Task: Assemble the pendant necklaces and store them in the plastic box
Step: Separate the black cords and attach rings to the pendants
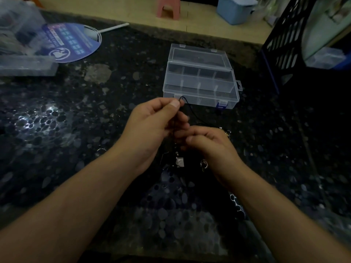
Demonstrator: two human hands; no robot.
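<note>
In the head view, the left hand [152,122] pinches a thin black cord [191,112] between thumb and forefinger, just near the clear plastic box [199,86]. The box stands open on the dark speckled table [76,111], a little beyond the hands. The right hand [209,147] has its fingers curled; I cannot tell what they hold. Small metal pendant parts [180,161] lie under the hands. A round fan [74,42] lies far left.
</note>
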